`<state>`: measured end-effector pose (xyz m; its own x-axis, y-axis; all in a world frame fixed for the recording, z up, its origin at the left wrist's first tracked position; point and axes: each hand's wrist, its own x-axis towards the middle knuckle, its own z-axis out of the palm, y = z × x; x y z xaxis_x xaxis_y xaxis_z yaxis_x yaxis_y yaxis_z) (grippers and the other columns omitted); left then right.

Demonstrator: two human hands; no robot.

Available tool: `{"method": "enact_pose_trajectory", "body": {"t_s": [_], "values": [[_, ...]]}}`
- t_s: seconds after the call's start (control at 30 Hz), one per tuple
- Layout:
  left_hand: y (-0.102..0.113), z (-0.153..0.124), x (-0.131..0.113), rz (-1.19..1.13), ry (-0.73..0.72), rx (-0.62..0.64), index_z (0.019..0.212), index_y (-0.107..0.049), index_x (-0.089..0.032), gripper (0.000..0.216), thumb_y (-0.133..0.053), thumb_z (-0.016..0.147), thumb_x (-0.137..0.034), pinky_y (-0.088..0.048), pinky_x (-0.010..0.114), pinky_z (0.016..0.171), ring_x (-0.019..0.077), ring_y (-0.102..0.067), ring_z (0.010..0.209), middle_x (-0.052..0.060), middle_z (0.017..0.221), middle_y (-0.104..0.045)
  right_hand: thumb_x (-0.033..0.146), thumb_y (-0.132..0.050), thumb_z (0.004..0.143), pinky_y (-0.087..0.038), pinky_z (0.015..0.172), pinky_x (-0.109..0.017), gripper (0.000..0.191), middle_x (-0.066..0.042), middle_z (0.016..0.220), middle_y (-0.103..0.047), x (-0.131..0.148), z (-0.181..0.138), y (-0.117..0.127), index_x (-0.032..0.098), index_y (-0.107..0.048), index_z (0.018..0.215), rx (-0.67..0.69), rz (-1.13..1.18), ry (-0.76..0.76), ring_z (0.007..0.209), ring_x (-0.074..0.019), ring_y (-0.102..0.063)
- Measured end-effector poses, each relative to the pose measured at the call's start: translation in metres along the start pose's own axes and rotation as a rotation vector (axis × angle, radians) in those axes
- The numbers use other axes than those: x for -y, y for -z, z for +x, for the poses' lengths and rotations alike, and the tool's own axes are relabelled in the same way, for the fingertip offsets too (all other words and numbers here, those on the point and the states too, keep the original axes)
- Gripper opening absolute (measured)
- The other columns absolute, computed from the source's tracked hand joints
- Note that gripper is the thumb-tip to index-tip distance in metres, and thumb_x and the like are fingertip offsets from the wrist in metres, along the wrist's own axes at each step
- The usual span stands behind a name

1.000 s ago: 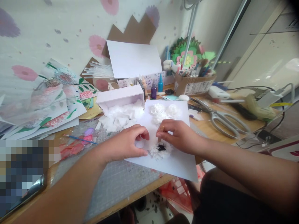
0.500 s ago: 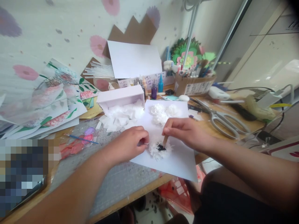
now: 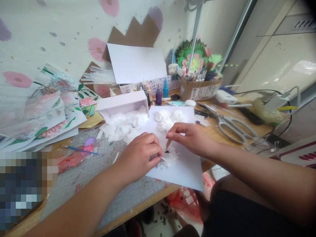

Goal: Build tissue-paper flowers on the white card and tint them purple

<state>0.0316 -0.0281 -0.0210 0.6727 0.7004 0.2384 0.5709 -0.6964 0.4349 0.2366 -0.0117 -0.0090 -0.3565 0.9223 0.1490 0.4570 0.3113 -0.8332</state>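
Observation:
On the white sheet (image 3: 184, 171) in front of me lies a fluffy white paper piece (image 3: 171, 159) with fringed edges. A small black patch shows at its middle, partly covered. My right hand (image 3: 190, 136) pinches a thin wooden stick (image 3: 169, 143), its lower end down at the black patch. From the left, my left hand (image 3: 142, 154) has thumb and fingers closed at the fringed piece's edge, seemingly gripping its white paper; the exact contact is hard to see. Fluffy white paper clusters (image 3: 164, 120) sit farther back on the sheet.
Behind my left hand, a white box (image 3: 123, 102) lies tipped with paper scraps (image 3: 120, 128) spilling out. Large scissors (image 3: 232, 128) lie to the right. Paint bottles (image 3: 158, 97) and a cardboard box of brushes (image 3: 199, 89) stand at the back. The desk edge (image 3: 148, 200) is close.
My left hand has moved right onto the fringed paper's edge. The stick tilts differently and less black shows. The whole view has shifted slightly.

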Motion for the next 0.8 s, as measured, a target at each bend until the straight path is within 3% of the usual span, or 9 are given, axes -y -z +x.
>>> {"method": "enact_pose_trajectory", "body": {"t_s": [0.3,0.5,0.63,0.8], "values": [[0.000,0.001,0.002,0.189,-0.068,-0.045,0.073,-0.066,-0.017,0.012,-0.062,0.081,-0.009,-0.040,0.033,0.070,0.0180,-0.050,0.080,0.002,0.081,-0.056,0.030,-0.057,0.087,-0.045,0.072,-0.027,0.023,-0.001,0.072,-0.068,0.005,-0.007,0.002,0.018,-0.064,0.069,0.005,0.183,0.125,0.072,-0.0132,-0.060],[-0.004,0.000,0.002,0.247,-0.053,-0.029,0.074,-0.065,-0.017,0.010,-0.064,0.079,-0.008,-0.040,0.033,0.068,0.0190,-0.051,0.080,0.002,0.080,-0.055,0.029,-0.057,0.089,-0.047,0.070,-0.027,0.023,-0.003,0.076,-0.064,0.004,-0.007,-0.006,0.018,-0.066,0.072,0.053,0.001,0.238,0.072,-0.0128,-0.060],[-0.002,0.000,0.005,0.186,-0.001,-0.002,0.078,-0.065,-0.018,0.008,-0.063,0.079,-0.011,-0.042,0.033,0.072,0.0191,-0.052,0.083,0.002,0.085,-0.056,0.025,-0.057,0.090,-0.046,0.071,-0.027,0.020,-0.003,0.077,-0.064,0.000,-0.005,-0.010,0.018,-0.067,0.075,0.087,-0.077,0.281,0.073,-0.0129,-0.060],[0.020,0.000,0.020,0.095,0.152,0.060,0.083,-0.062,-0.022,0.016,-0.054,0.076,-0.010,-0.043,0.034,0.079,0.0202,-0.054,0.091,0.000,0.089,-0.058,0.020,-0.058,0.088,-0.044,0.070,-0.029,0.019,-0.004,0.074,-0.062,0.003,-0.003,-0.015,0.017,-0.065,0.071,0.140,-0.114,0.263,0.073,-0.0147,-0.056]]}}
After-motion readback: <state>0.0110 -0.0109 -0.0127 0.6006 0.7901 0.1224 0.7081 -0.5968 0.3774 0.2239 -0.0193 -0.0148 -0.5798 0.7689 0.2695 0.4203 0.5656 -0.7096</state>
